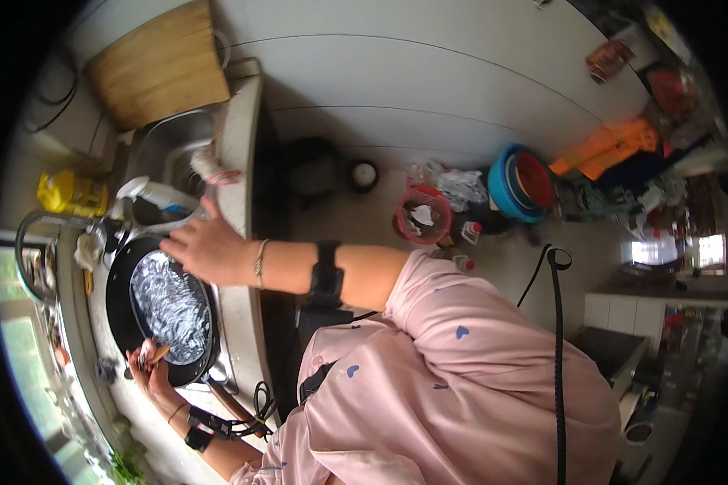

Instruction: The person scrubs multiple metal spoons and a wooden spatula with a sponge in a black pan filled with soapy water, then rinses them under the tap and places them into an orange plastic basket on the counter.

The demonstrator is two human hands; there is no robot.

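A black pan (119,303) with a brown handle (227,400) stands before me with rippling water (173,309) in it. My left hand (155,376) is at the pan's near-left rim, its fingers closed around a small pinkish-and-tan item (150,353). What that item is, I cannot tell. Over the pan's opposite end my right hand (209,248) is held with fingers spread and nothing in it. Whether it touches the rim is unclear. Beyond that hand lie a white bottle (158,193) and a blurred white item with red (209,165) at the steel sink (179,130).
A wooden cutting board (158,70) leans past the sink. The dark curved faucet (33,224) and a yellow container (70,193) stand toward the window. A coiled black cable (262,403) lies near the handle. On the floor are a red bin (401,224) and blue basin (498,182).
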